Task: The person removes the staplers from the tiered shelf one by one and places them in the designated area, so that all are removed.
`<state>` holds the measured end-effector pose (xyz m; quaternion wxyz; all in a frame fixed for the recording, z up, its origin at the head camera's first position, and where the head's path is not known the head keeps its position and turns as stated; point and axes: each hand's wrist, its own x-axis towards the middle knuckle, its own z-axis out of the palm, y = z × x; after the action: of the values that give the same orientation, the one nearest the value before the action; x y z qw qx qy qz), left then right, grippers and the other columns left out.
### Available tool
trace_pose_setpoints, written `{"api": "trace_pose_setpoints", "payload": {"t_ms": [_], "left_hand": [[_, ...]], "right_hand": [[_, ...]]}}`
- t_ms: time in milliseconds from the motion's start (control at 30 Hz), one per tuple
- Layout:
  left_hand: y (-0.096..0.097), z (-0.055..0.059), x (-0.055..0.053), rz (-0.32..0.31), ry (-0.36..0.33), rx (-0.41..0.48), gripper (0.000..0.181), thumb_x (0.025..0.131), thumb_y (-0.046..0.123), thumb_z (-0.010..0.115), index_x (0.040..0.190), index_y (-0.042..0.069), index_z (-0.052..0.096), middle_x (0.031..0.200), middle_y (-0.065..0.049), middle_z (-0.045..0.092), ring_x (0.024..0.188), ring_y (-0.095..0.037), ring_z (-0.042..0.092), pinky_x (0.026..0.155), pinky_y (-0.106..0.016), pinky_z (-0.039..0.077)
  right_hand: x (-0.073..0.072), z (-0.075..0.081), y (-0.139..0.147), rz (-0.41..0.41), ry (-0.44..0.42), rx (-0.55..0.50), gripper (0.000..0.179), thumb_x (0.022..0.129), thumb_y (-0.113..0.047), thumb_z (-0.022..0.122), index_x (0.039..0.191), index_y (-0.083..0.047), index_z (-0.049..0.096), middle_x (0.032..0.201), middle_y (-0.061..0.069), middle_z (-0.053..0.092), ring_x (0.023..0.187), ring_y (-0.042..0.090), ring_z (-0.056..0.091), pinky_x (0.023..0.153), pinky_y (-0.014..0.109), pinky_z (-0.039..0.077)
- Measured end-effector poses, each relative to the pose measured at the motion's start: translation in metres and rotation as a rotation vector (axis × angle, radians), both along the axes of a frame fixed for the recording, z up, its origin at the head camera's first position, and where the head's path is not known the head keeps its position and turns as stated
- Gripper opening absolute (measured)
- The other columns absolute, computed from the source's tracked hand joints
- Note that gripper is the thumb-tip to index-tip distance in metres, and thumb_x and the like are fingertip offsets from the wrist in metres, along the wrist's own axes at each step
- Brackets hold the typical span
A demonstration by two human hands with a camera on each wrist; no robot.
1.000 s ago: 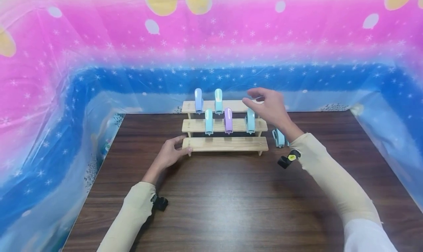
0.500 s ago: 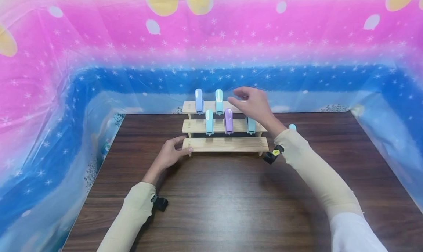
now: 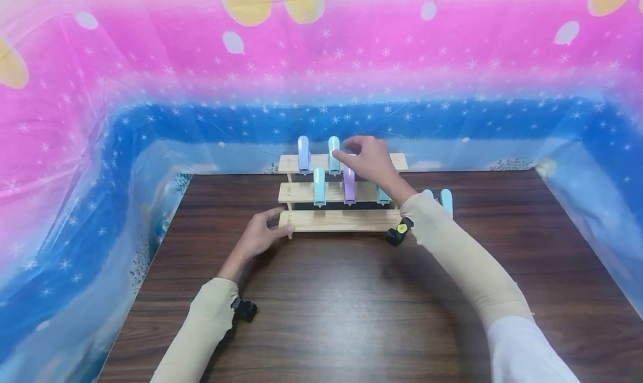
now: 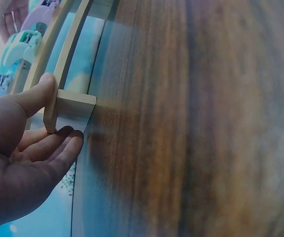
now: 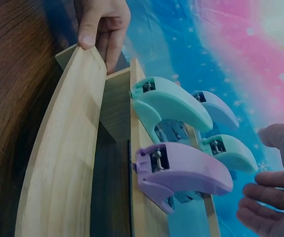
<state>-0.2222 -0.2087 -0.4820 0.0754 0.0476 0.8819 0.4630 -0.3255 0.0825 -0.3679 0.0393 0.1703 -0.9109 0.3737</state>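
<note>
A screened-off recording corner is suggested: a dark brown, wood-grained table [image 3: 326, 305] is closed in at the back and along both sides by a pink-and-blue printed fabric sheet [image 3: 321, 87], patterned with white snowflakes and yellow shapes, and a small black camera-like device [image 3: 246, 310] is worn at each wrist. Whether a home or an office lies beyond cannot be told.

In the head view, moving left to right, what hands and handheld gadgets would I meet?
Left hand, blue gadget, front-row left teal gadget, back-row teal gadget, purple gadget, front-row right teal gadget, partly hidden outer teal gadget, outermost teal gadget. The right hand overlaps several places, so I've left it out.
</note>
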Motion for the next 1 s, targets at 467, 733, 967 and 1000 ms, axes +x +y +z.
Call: {"api": "trace_pose_setpoints", "payload": {"t_ms": [467, 733, 967, 1000], "left_hand": [[0.000, 0.001, 0.001, 0.004, -0.007, 0.007, 0.071, 0.096, 0.034, 0.074, 0.153, 0.003, 0.045, 0.153, -0.020, 0.049, 0.132, -0.034, 0.056, 0.104, -0.051, 0.050], [0.000, 0.002, 0.001, 0.007, -0.008, -0.005, 0.071, 0.097, 0.034, 0.073, 0.154, 0.003, 0.044, 0.154, -0.020, 0.048, 0.136, -0.036, 0.052, 0.107, -0.053, 0.048], [0.001, 0.002, 0.002, 0.006, -0.008, -0.004, 0.071, 0.097, 0.035, 0.073, 0.154, 0.004, 0.044, 0.155, -0.020, 0.047, 0.135, -0.035, 0.054, 0.105, -0.051, 0.050], [0.001, 0.002, 0.002, 0.006, -0.007, -0.006, 0.071, 0.097, 0.035, 0.073, 0.154, 0.004, 0.044, 0.155, -0.019, 0.047, 0.135, -0.036, 0.053, 0.105, -0.051, 0.050]], "right_hand": [[-0.001, -0.007, -0.012, -0.024, -0.030, 0.021, 0.057, 0.094, -0.052, 0.069, 0.127, -0.006, 0.070, 0.122, 0.012, 0.072, 0.108, 0.025, 0.067, 0.093, 0.042, 0.055], [-0.002, -0.011, -0.015, -0.047, -0.007, 0.017, 0.047, 0.093, -0.051, 0.071, 0.113, -0.008, 0.076, 0.110, 0.008, 0.075, 0.101, 0.024, 0.068, 0.090, 0.041, 0.055], [0.000, -0.015, -0.017, -0.066, 0.024, -0.024, 0.040, 0.093, -0.047, 0.073, 0.102, -0.009, 0.079, 0.096, 0.005, 0.077, 0.091, 0.022, 0.069, 0.085, 0.039, 0.054], [0.000, -0.016, -0.017, -0.068, 0.024, -0.031, 0.040, 0.093, -0.047, 0.073, 0.102, -0.008, 0.079, 0.096, 0.006, 0.077, 0.090, 0.022, 0.069, 0.084, 0.039, 0.054]]}}
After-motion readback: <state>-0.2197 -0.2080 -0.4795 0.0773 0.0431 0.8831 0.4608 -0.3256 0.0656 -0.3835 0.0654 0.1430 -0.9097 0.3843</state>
